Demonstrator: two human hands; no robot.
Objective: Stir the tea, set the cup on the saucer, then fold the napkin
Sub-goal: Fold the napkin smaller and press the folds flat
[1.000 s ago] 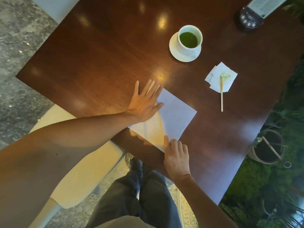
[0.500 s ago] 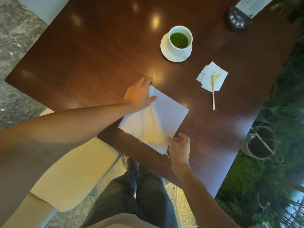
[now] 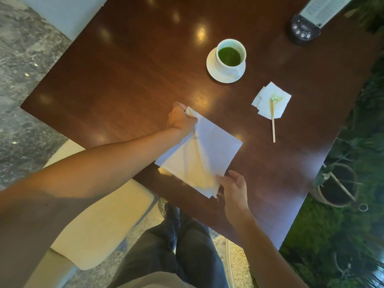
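Napkin fold in hand; cup already seated on saucer.

Dark wooden table (image 3: 124, 84). White napkin (image 3: 209, 148) lies near centre, thin, limp paper, light enough to drift or crease; best held at corners and edges, never the middle. Left hand (image 3: 180, 120) has fingers closed, pinching the far-left corner, which lifts slightly. Right hand (image 3: 232, 188) sits at the near corner, fingers half-curled and loose, touching the edge; firm grip not evident. Far right: cup (image 3: 231, 56) of green tea on saucer (image 3: 212, 65). Stirring stick (image 3: 273, 121) rests on a small stained tissue (image 3: 279, 100).
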